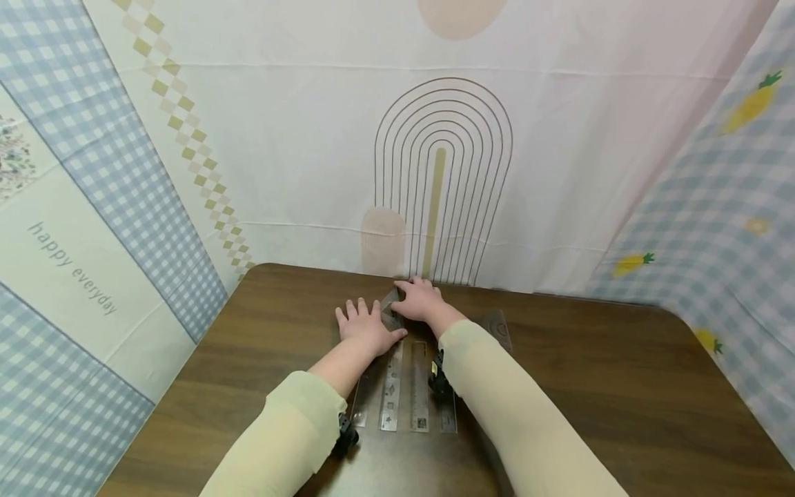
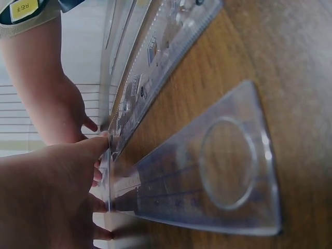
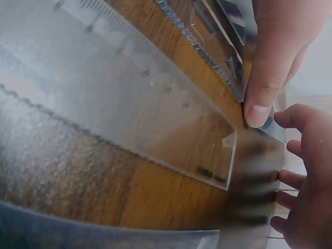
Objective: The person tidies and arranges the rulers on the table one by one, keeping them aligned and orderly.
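4 clear rulers, 1 small ruler piece, 1 table

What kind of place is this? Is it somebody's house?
Probably a small recording booth, not a lived-in room. Printed cloths hang like walls round a brown wooden table, and only clear plastic rulers lie under the person's hands.

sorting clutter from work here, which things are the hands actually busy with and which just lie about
In hand:
- left hand, flat on the clear set square
- right hand, fingers curled on a small clear ruler piece
- stencil ruler, its far end by the left thumb

Lying about:
- straight ruler
- protractor
- table
- patterned cloth backdrop
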`<control>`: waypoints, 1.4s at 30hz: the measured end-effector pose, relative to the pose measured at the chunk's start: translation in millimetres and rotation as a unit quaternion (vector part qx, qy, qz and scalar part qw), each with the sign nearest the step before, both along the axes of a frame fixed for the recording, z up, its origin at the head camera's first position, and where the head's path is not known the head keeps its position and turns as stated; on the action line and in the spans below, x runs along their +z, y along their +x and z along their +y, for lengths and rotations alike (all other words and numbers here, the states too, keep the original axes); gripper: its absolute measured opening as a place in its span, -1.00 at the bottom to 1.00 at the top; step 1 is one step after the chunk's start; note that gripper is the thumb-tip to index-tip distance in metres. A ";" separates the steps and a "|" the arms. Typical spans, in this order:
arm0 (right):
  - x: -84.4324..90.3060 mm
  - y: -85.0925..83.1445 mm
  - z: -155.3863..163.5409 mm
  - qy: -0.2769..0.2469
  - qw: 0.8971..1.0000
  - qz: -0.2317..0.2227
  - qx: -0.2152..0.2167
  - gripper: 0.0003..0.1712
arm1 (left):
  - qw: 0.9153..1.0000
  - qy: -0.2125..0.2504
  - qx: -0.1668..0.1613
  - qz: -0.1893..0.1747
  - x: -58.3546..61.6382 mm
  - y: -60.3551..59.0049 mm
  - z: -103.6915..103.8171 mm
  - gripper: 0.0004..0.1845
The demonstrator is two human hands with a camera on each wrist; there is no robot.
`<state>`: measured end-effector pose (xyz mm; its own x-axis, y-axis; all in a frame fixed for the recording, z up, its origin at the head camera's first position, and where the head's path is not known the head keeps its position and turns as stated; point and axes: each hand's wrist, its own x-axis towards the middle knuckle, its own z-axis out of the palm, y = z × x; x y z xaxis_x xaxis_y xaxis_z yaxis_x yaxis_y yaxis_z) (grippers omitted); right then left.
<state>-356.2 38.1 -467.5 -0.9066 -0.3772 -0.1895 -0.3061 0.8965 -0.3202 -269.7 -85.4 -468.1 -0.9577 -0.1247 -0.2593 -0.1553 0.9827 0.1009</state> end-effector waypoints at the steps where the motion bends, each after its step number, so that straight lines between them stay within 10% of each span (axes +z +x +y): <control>1: 0.3 -0.2 0.2 -0.002 1.000 -0.001 -0.002 -0.29 | 1.000 0.001 -0.001 0.000 0.7 0.4 0.3 0.05; 31: 1.5 4.1 2.2 -0.137 0.990 0.010 -0.041 -0.39 | 1.000 0.008 -0.007 0.000 5.0 5.5 -0.2 0.05; 42: -2.9 5.7 -0.3 -0.283 0.954 -0.037 -0.088 -0.49 | 1.000 0.009 -0.012 0.009 6.9 7.2 0.8 0.04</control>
<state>-350.5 37.8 -470.3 -0.9576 -0.2804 -0.0660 -0.1242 0.6086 -0.7837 -262.5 -84.6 -461.3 -0.9651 -0.0961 -0.2437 -0.1288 0.9841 0.1221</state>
